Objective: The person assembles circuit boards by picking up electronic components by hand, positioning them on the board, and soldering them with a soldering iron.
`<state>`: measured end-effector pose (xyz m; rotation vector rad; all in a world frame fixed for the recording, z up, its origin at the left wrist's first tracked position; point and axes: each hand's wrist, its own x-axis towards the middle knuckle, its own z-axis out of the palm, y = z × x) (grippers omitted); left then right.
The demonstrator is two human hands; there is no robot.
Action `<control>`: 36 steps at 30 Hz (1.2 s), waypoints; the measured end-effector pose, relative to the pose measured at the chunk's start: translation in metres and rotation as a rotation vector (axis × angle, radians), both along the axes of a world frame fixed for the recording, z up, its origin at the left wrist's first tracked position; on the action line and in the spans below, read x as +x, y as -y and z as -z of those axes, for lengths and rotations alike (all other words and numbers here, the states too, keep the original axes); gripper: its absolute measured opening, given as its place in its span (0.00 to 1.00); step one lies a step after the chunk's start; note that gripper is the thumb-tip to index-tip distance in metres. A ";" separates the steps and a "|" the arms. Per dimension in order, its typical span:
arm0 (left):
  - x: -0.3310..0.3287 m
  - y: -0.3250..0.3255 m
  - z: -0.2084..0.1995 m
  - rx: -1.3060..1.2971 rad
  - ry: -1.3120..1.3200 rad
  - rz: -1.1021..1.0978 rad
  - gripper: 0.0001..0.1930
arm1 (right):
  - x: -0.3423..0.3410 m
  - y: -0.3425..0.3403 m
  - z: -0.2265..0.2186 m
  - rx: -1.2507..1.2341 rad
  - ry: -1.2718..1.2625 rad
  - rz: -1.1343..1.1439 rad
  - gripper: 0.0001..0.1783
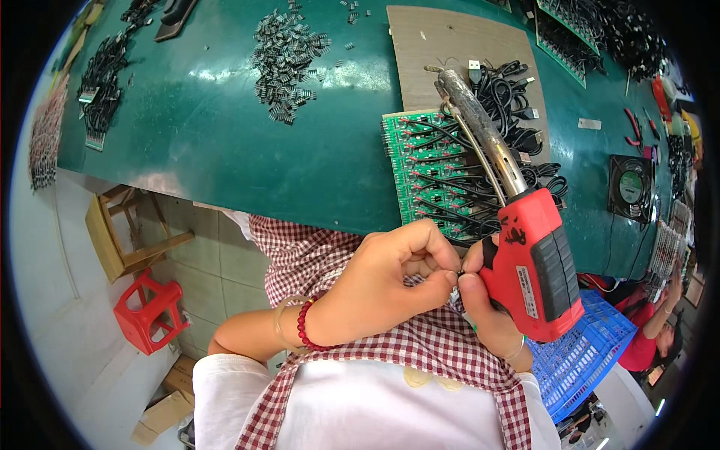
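Note:
My left hand (382,281) is closed in a pinch in front of my apron, finger and thumb pressed on a tiny dark piece too small to name. Fingertips of my right hand (487,307) meet it at the same spot. A red soldering gun (536,262) lies in my right hand, partly hiding it; its long metal barrel (484,124) points away over the table. Beneath the barrel is a green circuit board panel (409,161) with black cables (442,181) attached in rows. Their USB plugs (475,71) lie bunched on the far right side.
A brown board (465,37) lies under the cables on the green table (330,172). Small black components (285,64) are heaped at the far middle. A square fan (630,184) and pliers (634,127) are rightward. Beside me are a blue crate (577,360), a red stool (150,311) and another person (645,330).

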<state>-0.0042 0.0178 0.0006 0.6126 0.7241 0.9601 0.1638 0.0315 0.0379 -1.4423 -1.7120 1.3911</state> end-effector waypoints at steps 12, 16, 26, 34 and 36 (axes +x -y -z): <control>-0.025 -0.021 -0.017 0.356 -0.615 0.286 0.05 | 0.009 0.008 0.018 0.001 -0.018 -0.037 0.28; -0.026 -0.024 -0.020 0.485 -0.677 0.307 0.05 | 0.010 0.007 0.016 0.048 0.027 -0.084 0.25; -0.070 -0.072 0.032 -0.055 -0.540 0.158 0.06 | 0.042 0.029 0.031 -0.050 -0.304 0.179 0.23; -0.073 -0.083 0.034 -0.077 -0.552 0.258 0.08 | 0.057 0.045 0.045 -0.125 -0.223 0.177 0.25; -0.074 -0.084 0.035 -0.075 -0.546 0.268 0.08 | 0.058 0.047 0.050 -0.123 -0.164 0.166 0.25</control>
